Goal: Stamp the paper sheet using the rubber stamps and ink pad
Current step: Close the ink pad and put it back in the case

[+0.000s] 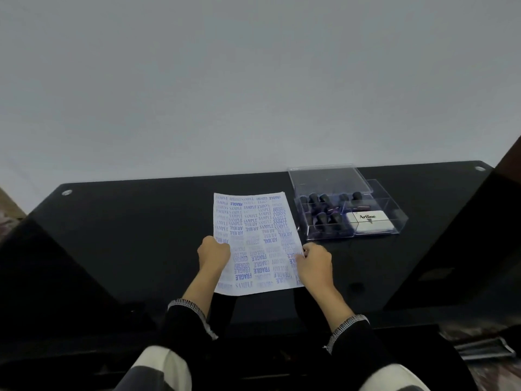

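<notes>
Paper sheet (255,241) on black counter (141,235), covered in blue stamp prints. Left hand (213,253) grips its left edge, right hand (315,263) pinches the right edge. Clear box (349,210) just right of sheet: dark stamps (324,213) left compartment, white ink pad (370,220) right.

Both forearms reach forward from black sleeves with white-stitched cuffs, wrists bare. The left hand (213,253) is curled, knuckles up, its fingers gripping the left edge of what it holds. The right hand (315,263) is curled likewise, its fingers (306,253) pinching the right edge.
</notes>
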Motion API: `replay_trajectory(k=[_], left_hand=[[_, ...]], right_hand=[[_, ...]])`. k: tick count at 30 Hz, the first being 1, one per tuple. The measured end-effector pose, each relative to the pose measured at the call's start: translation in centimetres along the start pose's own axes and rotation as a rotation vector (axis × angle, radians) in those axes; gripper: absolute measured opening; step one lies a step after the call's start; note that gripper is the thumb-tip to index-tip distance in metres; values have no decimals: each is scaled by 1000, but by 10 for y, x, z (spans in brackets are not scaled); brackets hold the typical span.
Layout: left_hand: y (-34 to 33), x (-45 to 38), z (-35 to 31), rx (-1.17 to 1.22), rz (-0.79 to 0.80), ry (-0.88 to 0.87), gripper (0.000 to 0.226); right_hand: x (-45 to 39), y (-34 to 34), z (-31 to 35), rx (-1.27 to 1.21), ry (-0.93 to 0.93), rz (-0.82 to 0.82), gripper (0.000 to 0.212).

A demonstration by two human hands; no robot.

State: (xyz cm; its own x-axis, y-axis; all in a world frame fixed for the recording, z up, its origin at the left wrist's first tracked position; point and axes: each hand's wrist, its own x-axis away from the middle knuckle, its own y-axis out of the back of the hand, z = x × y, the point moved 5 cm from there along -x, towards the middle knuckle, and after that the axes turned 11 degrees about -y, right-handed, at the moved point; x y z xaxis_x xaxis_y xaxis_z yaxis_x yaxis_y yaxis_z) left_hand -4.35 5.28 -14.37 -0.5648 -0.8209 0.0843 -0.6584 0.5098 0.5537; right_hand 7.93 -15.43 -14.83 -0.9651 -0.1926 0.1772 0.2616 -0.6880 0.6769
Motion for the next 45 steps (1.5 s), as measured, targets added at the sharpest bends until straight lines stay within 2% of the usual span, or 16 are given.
replay_trajectory(k=[4, 7, 14, 17, 20, 24, 27, 29, 31, 33, 35, 37, 42, 45], left_hand=[[-7, -19, -8, 13, -33, -30, 25], [-14, -48, -14, -6, -68, -26, 15], [-31, -96, -36, -134, -137, -91, 8], [-37, -118, -42, -201, -123, -188, 13], [-37, -131, -39, -280, -49, -172, 10], [-37, -129, -39, -527, 39, -91, 45], [-40, -127, -41, -525, 72, -43, 58], [-41, -125, -43, -521, 31, -22, 61], [-42, -123, -54, -515, -72, -112, 57], [-56, -123, -74, -418, -115, -315, 48], [-83, -123, -98, -252, 13, -535, 34], [-112, -121, -121, -198, 181, -686, 31], [-162, -139, -150, -504, 402, -951, 39], [-171, -153, -152, -555, 415, -1002, 24]], right_hand=[[-4, 16, -7, -99, 31, -86, 17], [-14, 31, -22, -140, 60, -173, 18], [-34, 53, -40, -101, 203, -255, 22], [-39, 61, -40, -66, 217, -288, 26], [-44, 70, -39, -48, 240, -348, 26], [-46, 79, -38, -32, 307, -477, 28], [-50, 84, -40, -7, 299, -531, 35], [-55, 88, -42, 36, 281, -556, 39], [-62, 91, -44, 119, 290, -550, 39], [-70, 93, -47, 209, 302, -517, 35], [-77, 94, -54, 273, 325, -489, 33], [-80, 95, -59, 310, 369, -481, 34], [-83, 95, -61, 291, 393, -465, 32], [-85, 94, -62, 301, 386, -445, 30]])
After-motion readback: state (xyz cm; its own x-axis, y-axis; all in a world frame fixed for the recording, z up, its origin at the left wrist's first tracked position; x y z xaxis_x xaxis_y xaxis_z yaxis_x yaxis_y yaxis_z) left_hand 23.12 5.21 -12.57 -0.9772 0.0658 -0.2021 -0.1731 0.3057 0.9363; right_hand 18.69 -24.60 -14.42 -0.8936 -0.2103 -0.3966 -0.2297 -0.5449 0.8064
